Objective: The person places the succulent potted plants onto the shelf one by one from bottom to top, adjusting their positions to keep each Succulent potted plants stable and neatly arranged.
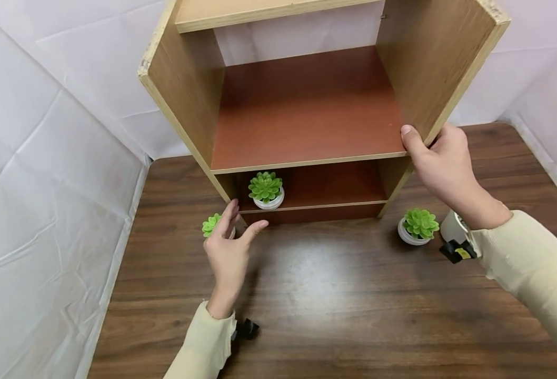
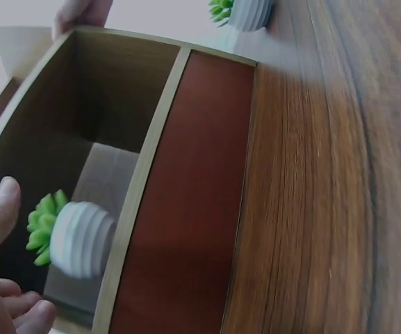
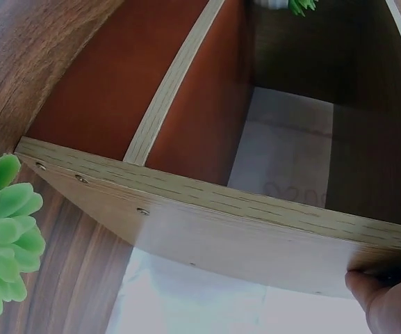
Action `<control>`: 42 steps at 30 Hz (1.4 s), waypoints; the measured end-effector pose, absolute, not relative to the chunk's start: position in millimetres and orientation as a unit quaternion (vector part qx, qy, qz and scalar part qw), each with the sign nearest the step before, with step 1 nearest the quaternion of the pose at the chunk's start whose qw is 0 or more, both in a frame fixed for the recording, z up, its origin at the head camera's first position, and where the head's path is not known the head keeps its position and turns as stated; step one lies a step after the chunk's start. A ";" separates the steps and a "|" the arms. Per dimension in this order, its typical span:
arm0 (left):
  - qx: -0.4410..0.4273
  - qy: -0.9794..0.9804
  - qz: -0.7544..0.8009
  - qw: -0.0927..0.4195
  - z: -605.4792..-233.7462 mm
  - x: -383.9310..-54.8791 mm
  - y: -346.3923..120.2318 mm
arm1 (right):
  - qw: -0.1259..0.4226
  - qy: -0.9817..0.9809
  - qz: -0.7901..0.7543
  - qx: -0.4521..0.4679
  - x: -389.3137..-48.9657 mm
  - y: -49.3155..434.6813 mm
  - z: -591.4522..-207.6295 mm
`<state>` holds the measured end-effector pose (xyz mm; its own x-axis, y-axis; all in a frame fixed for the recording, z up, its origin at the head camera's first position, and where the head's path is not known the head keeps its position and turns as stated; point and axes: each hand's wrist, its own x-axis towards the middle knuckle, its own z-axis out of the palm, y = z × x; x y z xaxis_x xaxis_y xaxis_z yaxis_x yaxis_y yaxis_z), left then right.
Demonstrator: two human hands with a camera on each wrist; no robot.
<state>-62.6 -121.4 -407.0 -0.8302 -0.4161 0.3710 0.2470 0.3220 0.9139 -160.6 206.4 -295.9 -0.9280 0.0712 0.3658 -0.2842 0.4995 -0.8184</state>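
Note:
A wooden shelf unit (image 1: 307, 110) with reddish-brown boards stands on the table. My right hand (image 1: 444, 158) grips its right side panel, thumb over the middle board's front corner and fingers around the outside. Down at the lower left corner is my left hand (image 1: 228, 247), thumb and fingers spread apart with nothing between them, fingertips right at the left panel's front edge. A green succulent in a white ribbed pot (image 1: 266, 190) sits on the lowest board at the left, just beyond that hand. In the left wrist view the same potted succulent (image 2: 82, 240) appears beside my fingers.
Partly behind my left hand, another succulent (image 1: 210, 225) stands on the dark wood table (image 1: 316, 316). To the right of the unit are a third potted succulent (image 1: 418, 226) and a white cup-like container (image 1: 453, 227), partly covered by my sleeve. White sheeting (image 1: 56, 158) walls the area.

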 end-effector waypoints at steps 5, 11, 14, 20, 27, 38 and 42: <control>0.059 -0.747 -0.568 0.339 -386.5 -51.9 -125.3 | 0.185 -0.843 0.502 0.058 -163.6 211.7 -295.7; 0.072 -0.745 -0.565 0.346 -395.4 -53.8 -136.8 | 0.187 -0.839 0.509 0.048 -164.0 217.7 -298.0; 0.094 -0.759 -0.549 0.337 -411.3 -57.2 -146.6 | 0.190 -0.840 0.506 0.044 -164.0 219.1 -298.4; 0.122 -0.779 -0.533 0.305 -425.9 -60.4 -159.9 | 0.195 -0.843 0.500 0.039 -163.7 220.1 -299.0; 0.149 -0.797 -0.524 0.259 -432.8 -63.3 -170.4 | 0.197 -0.845 0.496 0.037 -163.9 218.2 -299.6; 0.176 -0.814 -0.511 0.213 -443.6 -66.2 -177.1 | 0.201 -0.845 0.494 0.031 -164.1 217.1 -301.0; 0.169 -0.814 -0.518 0.204 -447.8 -67.3 -177.1 | 0.200 -0.846 0.494 0.027 -163.2 217.0 -301.1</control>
